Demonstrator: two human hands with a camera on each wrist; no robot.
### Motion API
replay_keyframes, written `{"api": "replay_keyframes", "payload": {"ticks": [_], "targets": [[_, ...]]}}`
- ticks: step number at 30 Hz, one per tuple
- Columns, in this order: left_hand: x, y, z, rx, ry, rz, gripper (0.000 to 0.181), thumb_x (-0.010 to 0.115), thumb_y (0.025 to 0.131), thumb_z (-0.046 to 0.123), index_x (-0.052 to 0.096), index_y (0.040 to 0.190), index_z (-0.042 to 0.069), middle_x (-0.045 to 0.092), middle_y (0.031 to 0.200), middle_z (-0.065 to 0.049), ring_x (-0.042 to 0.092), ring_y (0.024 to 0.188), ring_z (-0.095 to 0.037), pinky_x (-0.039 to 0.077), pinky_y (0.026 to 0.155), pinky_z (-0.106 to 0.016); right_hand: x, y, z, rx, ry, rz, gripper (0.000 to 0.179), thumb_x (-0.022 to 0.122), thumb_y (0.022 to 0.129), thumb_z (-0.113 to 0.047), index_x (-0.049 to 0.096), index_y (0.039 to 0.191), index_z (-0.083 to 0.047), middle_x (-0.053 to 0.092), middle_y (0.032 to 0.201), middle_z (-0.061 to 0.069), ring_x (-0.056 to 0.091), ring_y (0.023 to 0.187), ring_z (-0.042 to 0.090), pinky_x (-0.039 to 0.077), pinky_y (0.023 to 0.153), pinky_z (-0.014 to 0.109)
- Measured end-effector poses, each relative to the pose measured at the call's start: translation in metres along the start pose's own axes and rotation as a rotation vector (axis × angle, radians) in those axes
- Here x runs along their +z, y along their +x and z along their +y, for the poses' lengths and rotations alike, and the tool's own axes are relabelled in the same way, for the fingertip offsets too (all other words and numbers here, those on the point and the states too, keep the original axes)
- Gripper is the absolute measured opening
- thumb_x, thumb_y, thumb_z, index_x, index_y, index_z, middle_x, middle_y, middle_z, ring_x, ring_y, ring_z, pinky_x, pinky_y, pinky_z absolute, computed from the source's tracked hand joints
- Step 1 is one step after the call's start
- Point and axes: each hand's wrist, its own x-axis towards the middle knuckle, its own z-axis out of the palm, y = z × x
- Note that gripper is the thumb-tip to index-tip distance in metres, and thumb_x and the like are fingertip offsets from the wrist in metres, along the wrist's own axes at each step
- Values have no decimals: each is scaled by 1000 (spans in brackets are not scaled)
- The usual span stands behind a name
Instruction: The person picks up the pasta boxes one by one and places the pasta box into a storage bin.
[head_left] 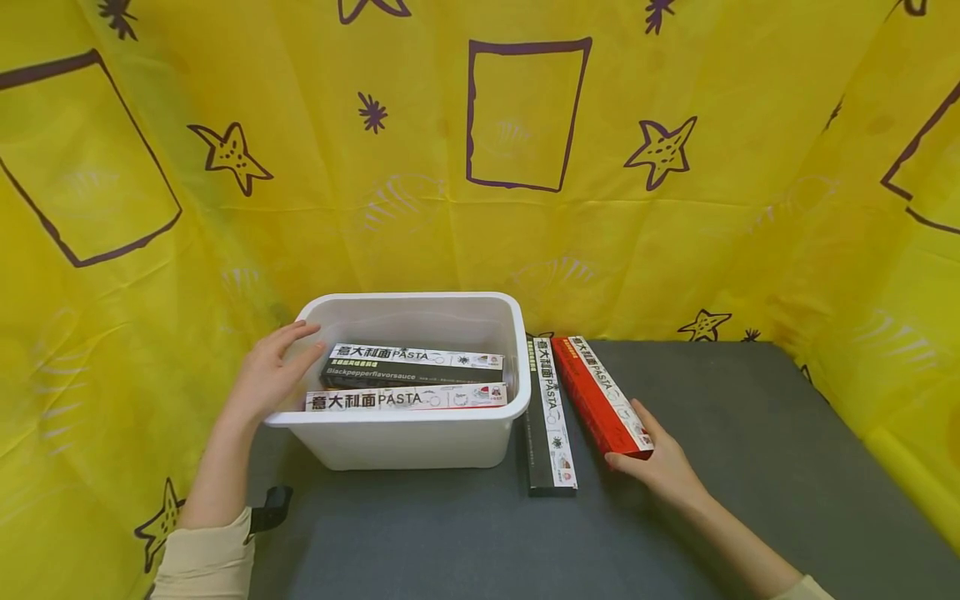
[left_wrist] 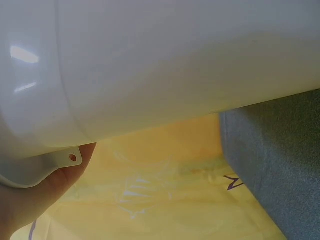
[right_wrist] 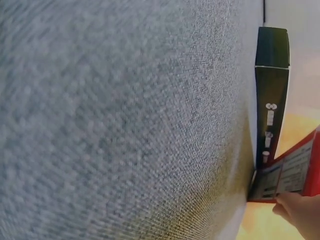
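My right hand [head_left: 667, 467] grips the near end of a red pasta box [head_left: 596, 396], thumb on its left edge and fingers on the right. From the right wrist view, that red box [right_wrist: 312, 172] is tilted, its near end off the table and its printed underside showing. Left of it a black pasta box [head_left: 542, 417] lies flat. My left hand [head_left: 273, 371] rests at the left rim of a white plastic bin [head_left: 405, 446], its fingers fairly straight. Inside the bin are a black pasta box [head_left: 412, 372] and another white-topped pasta box [head_left: 408, 398], whose sides are mostly hidden.
The dark grey table [head_left: 420, 533] carries everything. Yellow patterned cloth [head_left: 420, 233] hangs at the back and both sides. A black strap end [head_left: 272, 508] sticks out from the left wrist. The bin's right wall stands close beside the flat black box.
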Motion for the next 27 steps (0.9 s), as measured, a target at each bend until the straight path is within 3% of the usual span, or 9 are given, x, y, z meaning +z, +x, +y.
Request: {"api": "replay_keyframes", "payload": {"ticks": [6, 17, 27], "targets": [[0, 1, 0, -7, -1, -10, 57, 53, 100, 38, 49, 140, -2, 34, 150, -28, 26, 137, -52, 20, 104, -71, -2, -1, -1, -1, 22, 23, 94, 74, 81, -34, 22, 154, -5, 33, 150, 28, 37, 131, 42, 31, 104, 60], [1, 1, 0, -13, -5, -16, 57, 53, 100, 38, 47, 141, -1, 33, 150, -28, 25, 137, -53, 20, 104, -71, -12, -5, -14, -22, 68, 52, 89, 73, 83, -30, 25, 154, -5, 33, 151, 25, 38, 129, 39, 36, 100, 51], [1, 1, 0, -17, -7, -18, 57, 52, 101, 38, 47, 142, -1, 32, 151, -29, 25, 137, -53, 20, 103, -72, -24, -11, -31, -66, 130, 63, 84, 71, 87, -25, 24, 155, -11, 32, 152, 22, 37, 128, 33, 41, 83, 14]]}}
